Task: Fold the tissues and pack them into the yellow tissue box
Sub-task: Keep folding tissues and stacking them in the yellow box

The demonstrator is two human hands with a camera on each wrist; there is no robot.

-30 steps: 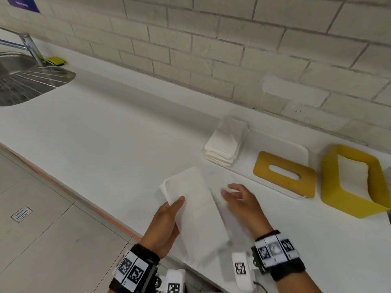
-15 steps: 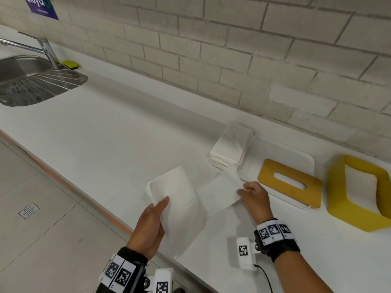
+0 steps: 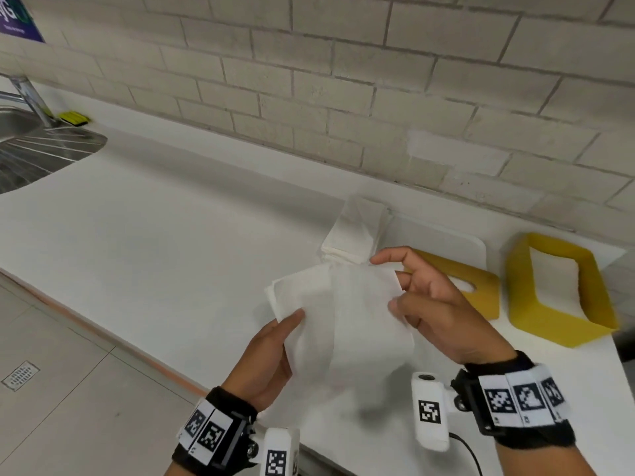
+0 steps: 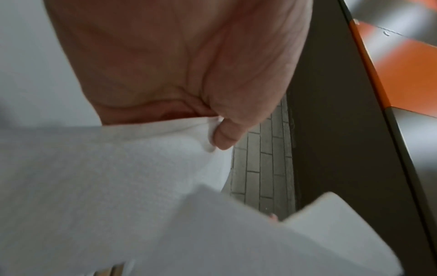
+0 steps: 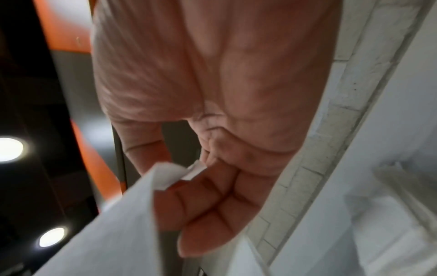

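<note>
A white tissue point(image 3: 343, 324) is lifted above the counter between both hands. My left hand point(image 3: 271, 352) pinches its left edge with the thumb on top, also seen in the left wrist view as the tissue point(image 4: 118, 168) under my thumb. My right hand point(image 3: 433, 310) pinches the right edge of the tissue point(image 5: 170, 175) between thumb and fingers. Behind the hands lies a stack of folded tissues point(image 3: 357, 231). The yellow tissue box body point(image 3: 556, 290) lies on its side at the right. Its yellow lid point(image 3: 481, 293), with an oval slot, rests on a white tray point(image 3: 446, 235).
A steel sink point(image 3: 37, 149) with a tap and a yellow sponge point(image 3: 74, 117) is at the far left. A brick wall point(image 3: 343, 97) runs behind the white counter point(image 3: 154, 242). The counter's front edge drops to a tiled floor point(image 3: 68, 389).
The right hand has carried the tissue's right flap up and over toward the left-held part. Both hands rose off the counter with the tissue. The camera view shifted right.
</note>
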